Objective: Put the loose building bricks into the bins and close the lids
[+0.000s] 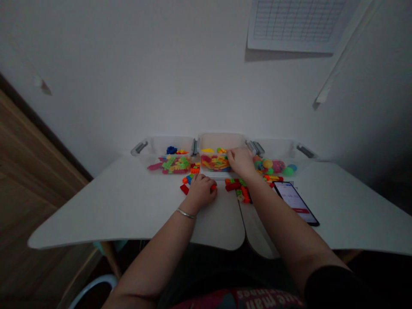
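Your left hand (pixel 201 193) rests on the white desk (pixel 128 206), a little in from its back edge. The fingers are curled narrow, and a small red plastic brick (pixel 213 187) lies just at the fingertips, but I cannot tell if they really hold it. A silver bangle (pixel 186 213) sits on this wrist. Your right hand (pixel 240 162) is at the front rim of the middle bin (pixel 222 141), with the fingers reaching down to the orange, red and yellow pieces. Whether they hold one, I cannot tell.

Three clear plastic bins with grey handles stand along the back edge. The left bin (pixel 170 146) has green and pink bricks, and the right bin (pixel 277 148) has coloured balls. Loose bricks (pixel 236 188) lie just in front of the bins — a lit smartphone (pixel 294 202) lies to their right.
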### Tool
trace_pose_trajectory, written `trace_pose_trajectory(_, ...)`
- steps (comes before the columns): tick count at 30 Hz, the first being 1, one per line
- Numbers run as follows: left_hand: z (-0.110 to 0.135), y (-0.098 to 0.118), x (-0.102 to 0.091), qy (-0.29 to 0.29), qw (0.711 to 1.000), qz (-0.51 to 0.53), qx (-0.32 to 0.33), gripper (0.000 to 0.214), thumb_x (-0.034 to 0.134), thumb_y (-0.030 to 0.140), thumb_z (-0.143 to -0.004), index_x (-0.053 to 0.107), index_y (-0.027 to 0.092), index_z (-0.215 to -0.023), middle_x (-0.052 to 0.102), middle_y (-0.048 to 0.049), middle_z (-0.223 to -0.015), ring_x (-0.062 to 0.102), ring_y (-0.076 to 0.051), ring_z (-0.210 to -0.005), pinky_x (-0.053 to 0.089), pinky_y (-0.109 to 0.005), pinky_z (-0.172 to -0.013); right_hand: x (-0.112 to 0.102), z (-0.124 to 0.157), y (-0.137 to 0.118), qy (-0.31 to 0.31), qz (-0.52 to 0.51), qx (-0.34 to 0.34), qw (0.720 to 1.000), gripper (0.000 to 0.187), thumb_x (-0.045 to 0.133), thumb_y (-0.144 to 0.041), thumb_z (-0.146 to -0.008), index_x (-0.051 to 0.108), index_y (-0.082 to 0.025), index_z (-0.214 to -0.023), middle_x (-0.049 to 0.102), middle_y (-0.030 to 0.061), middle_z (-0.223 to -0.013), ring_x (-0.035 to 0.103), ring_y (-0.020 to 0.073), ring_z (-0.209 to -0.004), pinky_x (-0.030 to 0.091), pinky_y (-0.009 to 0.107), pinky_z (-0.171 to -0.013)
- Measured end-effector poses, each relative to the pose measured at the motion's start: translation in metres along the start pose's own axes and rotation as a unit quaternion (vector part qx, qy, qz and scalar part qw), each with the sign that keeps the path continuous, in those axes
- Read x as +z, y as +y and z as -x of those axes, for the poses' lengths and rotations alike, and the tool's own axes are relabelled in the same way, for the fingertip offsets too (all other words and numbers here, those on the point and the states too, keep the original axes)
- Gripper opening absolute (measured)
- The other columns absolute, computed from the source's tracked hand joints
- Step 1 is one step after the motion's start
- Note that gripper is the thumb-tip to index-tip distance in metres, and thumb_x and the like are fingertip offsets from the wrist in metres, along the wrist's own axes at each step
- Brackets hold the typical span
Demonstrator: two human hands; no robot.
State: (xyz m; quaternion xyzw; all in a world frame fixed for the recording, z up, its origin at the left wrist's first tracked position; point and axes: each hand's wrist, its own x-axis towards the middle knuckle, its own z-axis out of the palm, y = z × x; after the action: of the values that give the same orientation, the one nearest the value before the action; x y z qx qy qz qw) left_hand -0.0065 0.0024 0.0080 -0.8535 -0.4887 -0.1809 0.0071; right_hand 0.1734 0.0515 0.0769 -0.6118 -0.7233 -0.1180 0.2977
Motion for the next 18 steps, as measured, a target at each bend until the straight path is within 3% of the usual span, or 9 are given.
trace_pose_trajectory(9, -0.001, -0.002, 0.0, 0.001, 1.0, 0.022, 0.002, 0.026, 0.056, 0.026, -0.08, 0.07, 0.023, -0.101, 0.07, -0.008, -0.1, 0.053, -0.028, -0.106, 0.028, -0.049, -0.108, 0.01, 0.004, 0.014, 0.061, -0.128, -0.029, 0.989, 0.033, 0.042, -0.028, -0.091, 0.071, -0.015, -0.099, 0.073, 0.0108, -0.1, 0.063, 0.0256, -0.097, 0.041, 0.042, -0.095)
trace_pose_trajectory(14, -0.002, -0.001, 0.0, 0.008, 0.999, 0.039, -0.023, 0.028, 0.058, 0.027, -0.081, 0.066, 0.022, -0.107, 0.069, -0.0073, -0.103, 0.055, -0.025, -0.106, 0.032, -0.045, -0.105, 0.001, 0.011, 0.017, 0.128, -0.248, -0.005, 0.96, 0.031, 0.04, -0.026, -0.089, 0.066, -0.017, -0.103, 0.07, 0.0105, -0.108, 0.061, 0.0227, -0.104, 0.045, 0.039, -0.095)
trace_pose_trajectory(18, -0.003, 0.001, -0.001, 0.035, 0.997, 0.06, -0.044, 0.028, 0.058, 0.029, -0.082, 0.064, 0.021, -0.108, 0.068, -0.0069, -0.099, 0.056, -0.024, -0.102, 0.039, -0.04, -0.097, -0.003, 0.031, 0.005, 0.198, -0.311, 0.009, 0.929, 0.026, 0.042, -0.026, -0.088, 0.062, -0.02, -0.103, 0.067, 0.0103, -0.107, 0.06, 0.0218, -0.103, 0.046, 0.039, -0.094)
